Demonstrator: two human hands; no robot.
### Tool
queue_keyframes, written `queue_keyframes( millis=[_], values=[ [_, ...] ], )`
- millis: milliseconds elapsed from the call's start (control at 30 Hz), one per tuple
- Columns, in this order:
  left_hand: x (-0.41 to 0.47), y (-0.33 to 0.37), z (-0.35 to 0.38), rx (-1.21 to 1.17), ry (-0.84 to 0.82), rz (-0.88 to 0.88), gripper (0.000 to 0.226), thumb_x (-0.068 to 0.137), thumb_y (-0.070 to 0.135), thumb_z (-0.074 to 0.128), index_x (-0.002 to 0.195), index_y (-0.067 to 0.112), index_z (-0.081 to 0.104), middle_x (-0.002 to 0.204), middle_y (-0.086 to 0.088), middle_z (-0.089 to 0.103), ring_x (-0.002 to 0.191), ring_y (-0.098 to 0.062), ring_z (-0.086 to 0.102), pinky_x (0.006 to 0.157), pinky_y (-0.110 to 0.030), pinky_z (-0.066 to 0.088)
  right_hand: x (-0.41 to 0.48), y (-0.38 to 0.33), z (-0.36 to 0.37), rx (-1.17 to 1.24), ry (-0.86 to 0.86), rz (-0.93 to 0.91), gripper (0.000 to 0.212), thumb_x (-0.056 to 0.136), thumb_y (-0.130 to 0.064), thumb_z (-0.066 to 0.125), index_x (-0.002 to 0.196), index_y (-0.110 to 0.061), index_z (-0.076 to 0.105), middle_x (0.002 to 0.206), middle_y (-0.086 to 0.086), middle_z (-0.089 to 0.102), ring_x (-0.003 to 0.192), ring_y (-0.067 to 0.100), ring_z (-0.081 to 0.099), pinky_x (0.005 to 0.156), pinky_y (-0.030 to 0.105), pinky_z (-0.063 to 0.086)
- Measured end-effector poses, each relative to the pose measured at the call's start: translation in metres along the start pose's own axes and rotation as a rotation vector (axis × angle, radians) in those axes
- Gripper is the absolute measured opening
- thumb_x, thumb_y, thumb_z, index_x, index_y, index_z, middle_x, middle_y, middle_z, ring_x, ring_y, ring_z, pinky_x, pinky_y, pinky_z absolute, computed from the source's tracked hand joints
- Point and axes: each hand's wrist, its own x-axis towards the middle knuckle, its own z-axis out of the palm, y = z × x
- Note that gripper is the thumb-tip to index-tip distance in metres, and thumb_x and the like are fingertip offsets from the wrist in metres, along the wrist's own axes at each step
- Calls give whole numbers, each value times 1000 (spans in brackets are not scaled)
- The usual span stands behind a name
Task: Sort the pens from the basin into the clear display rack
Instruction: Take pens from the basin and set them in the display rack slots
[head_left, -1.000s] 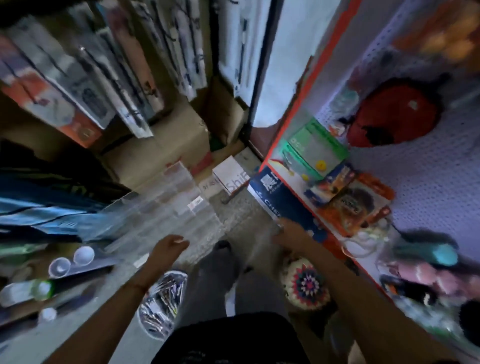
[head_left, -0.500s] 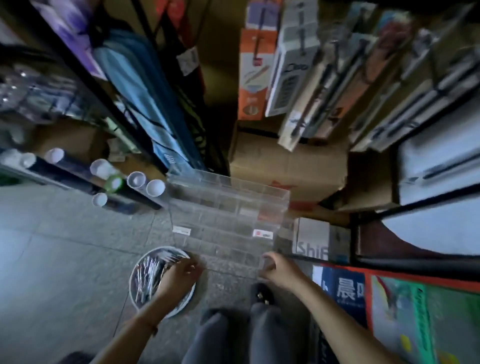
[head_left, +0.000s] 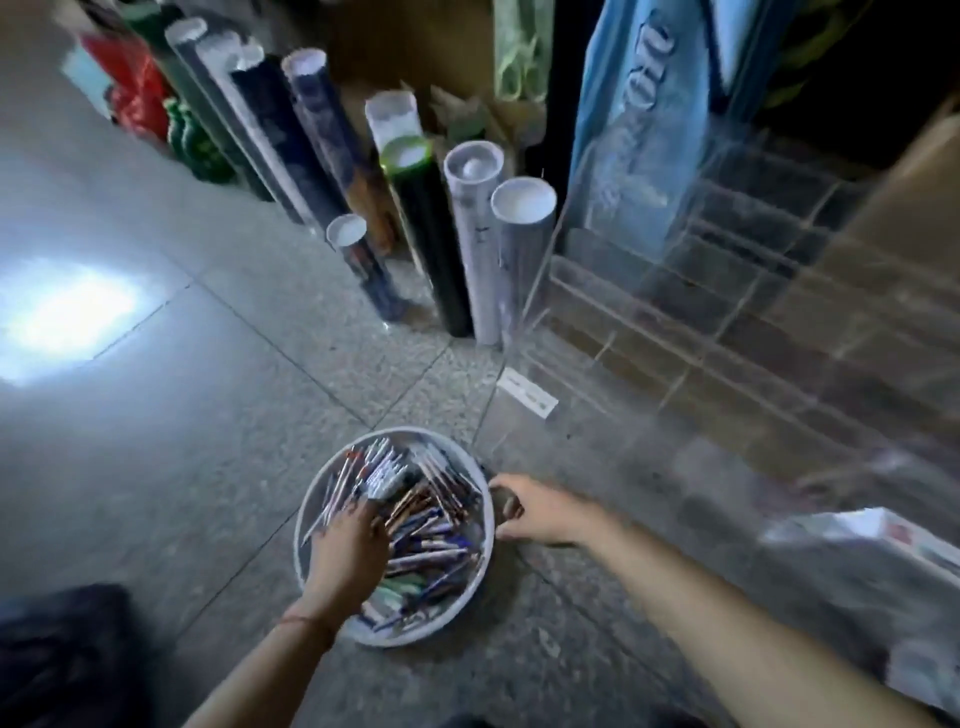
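On the tiled floor (head_left: 156, 415), the round basin (head_left: 483, 566) is sitting full of pens (head_left: 431, 525), just left of the clear display rack (head_left: 727, 338). I am reaching my left hand (head_left: 348, 556) down into the pens, fingers spread over the pile; can't tell if any pen is gripped. My right hand (head_left: 540, 512) is curling, fingers apart, at the basin's right rim, holding nothing. Rolled tubes (head_left: 478, 234) are leaning beyond the basin, beside the rack's left wall. The rack is blurred; its compartments' contents are unclear.
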Motion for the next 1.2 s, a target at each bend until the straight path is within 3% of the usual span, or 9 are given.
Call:
queue_keyframes(
  millis=[133, 300, 433, 667, 767, 900, 967, 1033, 1200],
  values=[
    [24, -29, 51, 32, -5, -7, 28, 84, 16, 50, 111, 12, 58, 107, -14, 64, 101, -33, 58, 82, -37, 45, 51, 5, 12, -290, -87, -9, 59, 83, -26, 68, 135, -10, 43, 136, 14, 50, 122, 29, 49, 95, 30, 40],
    [46, -62, 92, 88, 38, 72, 32, 86, 18, 46, 116, 16, 55, 122, -6, 53, 111, -27, 51, 87, -36, 43, 114, 10, 38, -495, -133, -14, 44, 85, -21, 65, 124, -4, 53, 126, 18, 57, 114, 32, 54, 90, 33, 45],
    [56, -80, 109, 208, 33, 157, 30, 88, 16, 42, 115, 19, 54, 121, -3, 50, 111, -23, 49, 88, -34, 39, 158, 22, 82, -264, 87, 7, 21, 91, -18, 54, 108, -8, 47, 115, 15, 53, 111, 31, 53, 80, 30, 41],
    [72, -52, 108, 319, -27, 257, 32, 89, 16, 40, 120, 17, 50, 122, -4, 49, 110, -22, 48, 89, -32, 37, 188, 22, 124, -477, 426, 7, 45, 98, -24, 39, 136, -3, 27, 139, 16, 31, 124, 27, 42, 93, 30, 40],
    [87, -35, 102, 401, -53, 309, 30, 90, 19, 42, 118, 15, 48, 123, -6, 47, 113, -25, 47, 90, -34, 36, 195, 18, 126, -470, 445, 56, 40, 96, -22, 41, 130, 0, 35, 131, 18, 40, 117, 29, 50, 89, 31, 43],
    [98, -21, 107, 349, 11, 262, 25, 90, 18, 42, 113, 14, 51, 121, -6, 49, 114, -25, 47, 90, -35, 36, 195, 16, 126, -514, 495, 109, 42, 66, -31, 79, 95, -3, 65, 92, 15, 66, 72, 23, 69, 56, 27, 53],
    [94, -22, 116, 287, 37, 271, 29, 89, 15, 42, 117, 18, 49, 122, -3, 48, 115, -22, 45, 92, -32, 33, 191, 16, 127, -540, 455, 114, 30, 94, -18, 47, 118, -1, 53, 119, 18, 58, 102, 28, 64, 79, 34, 52],
    [88, -27, 123, 250, 70, 302, 39, 86, 13, 43, 124, 23, 44, 125, 1, 45, 118, -19, 41, 94, -28, 29, 189, 19, 125, -589, 474, 29, 33, 100, -10, 27, 127, -1, 43, 130, 18, 50, 116, 31, 56, 91, 37, 47],
    [81, -29, 120, 344, 104, 358, 65, 86, 16, 44, 145, 20, 17, 152, -1, 20, 138, -18, 19, 113, -31, 13, 163, 11, 105, -674, 427, -70, 31, 97, -4, 33, 126, -3, 47, 127, 16, 52, 114, 31, 56, 89, 38, 47]
  ],
)
